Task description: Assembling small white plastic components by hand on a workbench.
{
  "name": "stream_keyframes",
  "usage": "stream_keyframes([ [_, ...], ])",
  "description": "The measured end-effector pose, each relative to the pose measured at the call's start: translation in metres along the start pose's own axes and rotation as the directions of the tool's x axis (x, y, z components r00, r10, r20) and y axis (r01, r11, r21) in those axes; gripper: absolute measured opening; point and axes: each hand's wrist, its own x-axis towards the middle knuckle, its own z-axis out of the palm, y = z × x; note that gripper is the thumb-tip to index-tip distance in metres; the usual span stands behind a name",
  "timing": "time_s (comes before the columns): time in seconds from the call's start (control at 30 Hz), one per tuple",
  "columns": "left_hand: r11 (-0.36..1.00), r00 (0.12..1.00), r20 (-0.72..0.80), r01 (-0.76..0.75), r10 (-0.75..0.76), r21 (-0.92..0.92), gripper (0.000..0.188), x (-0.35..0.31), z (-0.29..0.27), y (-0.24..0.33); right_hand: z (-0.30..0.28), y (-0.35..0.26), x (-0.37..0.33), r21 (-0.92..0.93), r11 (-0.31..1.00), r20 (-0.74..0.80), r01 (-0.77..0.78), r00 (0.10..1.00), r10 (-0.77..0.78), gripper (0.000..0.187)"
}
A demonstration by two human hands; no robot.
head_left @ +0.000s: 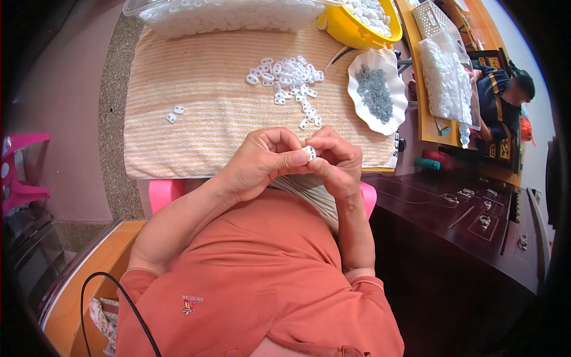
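Observation:
In front of my body, above the near edge of the striped towel [190, 143], I hold a small white plastic piece with holes [310, 153]. My left hand [267, 159] pinches it from the left between thumb and fingers. From the right, the thumb and fingers of my right hand [338, 159] close on the same piece. Fingertips cover part of it. Just beyond my hands, a short trail of similar pieces [307, 110] leads to a loose pile of white pieces [288, 72]. A few separate pieces [176, 113] lie on the towel farther left.
A white wavy-edged plate [355, 98] holds small grey parts [376, 95] at right. Behind it stands a yellow basin [351, 34] of white pieces. A clear box [226, 18] of white pieces sits at the far edge. Another person [502, 101] sits far right, beside a side table [429, 128].

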Motion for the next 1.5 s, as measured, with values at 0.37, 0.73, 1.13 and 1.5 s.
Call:
stream_keyframes([
  [0.37,0.994,0.999,0.001,-0.054,0.054,0.095,0.009,-0.002,0.004,-0.005,0.009,-0.009,-0.006,-0.11,0.994,-0.022,0.006,1.0,-0.008,0.026],
  [0.73,0.997,1.0,-0.003,-0.004,0.004,0.082,0.008,-0.002,0.011,-0.002,0.002,-0.014,-0.005,-0.147,0.989,0.012,-0.019,1.0,0.021,0.032],
  [1.13,0.998,0.995,-0.102,0.016,-0.009,0.068,0.009,-0.005,0.014,0.002,-0.02,-0.061,0.026,-0.528,0.823,-0.251,-0.208,0.964,0.083,0.007],
  [1.5,0.995,0.991,-0.12,-0.048,0.058,0.092,0.009,0.001,0.005,0.002,-0.067,-0.087,0.133,-0.792,0.61,-0.325,-0.021,0.86,-0.393,0.026],
])
